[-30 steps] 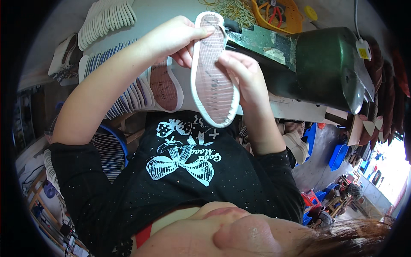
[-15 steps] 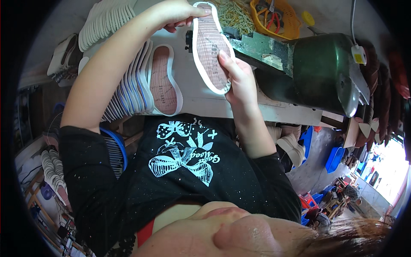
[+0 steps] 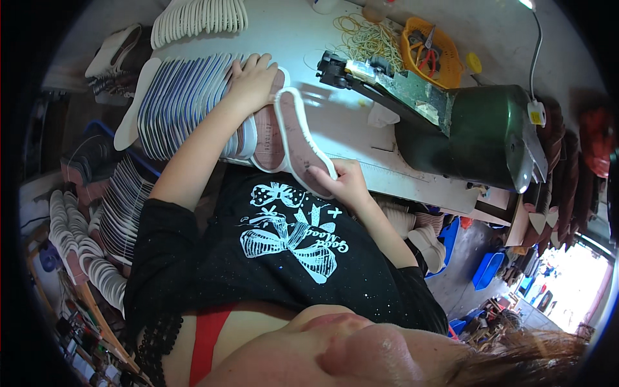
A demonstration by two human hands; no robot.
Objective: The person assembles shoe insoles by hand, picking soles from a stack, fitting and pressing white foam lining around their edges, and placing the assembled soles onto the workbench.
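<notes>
My right hand (image 3: 348, 184) grips the lower end of an insole (image 3: 298, 132) with a brown lined face and a white rim. Its thumb presses on the face; the insole tilts up toward the left. My left hand (image 3: 253, 84) lies over the near end of a long row of insoles (image 3: 187, 106) standing on edge, its fingers stretched over their upper part and apart from one another. Beneath that hand, a similar brown-faced insole (image 3: 266, 138) leans at the row's right end. The held insole overlaps its right edge.
A dark green machine (image 3: 487, 122) with a long arm (image 3: 387, 84) stands at the right of the table (image 3: 290, 26). Behind it lie tangled yellowish bands (image 3: 367, 39) and a yellow basket (image 3: 412, 29) with tools. Another row of white soles (image 3: 200, 19) stands at the far left.
The insole, held by both hands over the table, has come nearer and lower in my right hand. My left hand has let go of it and moved onto the row.
</notes>
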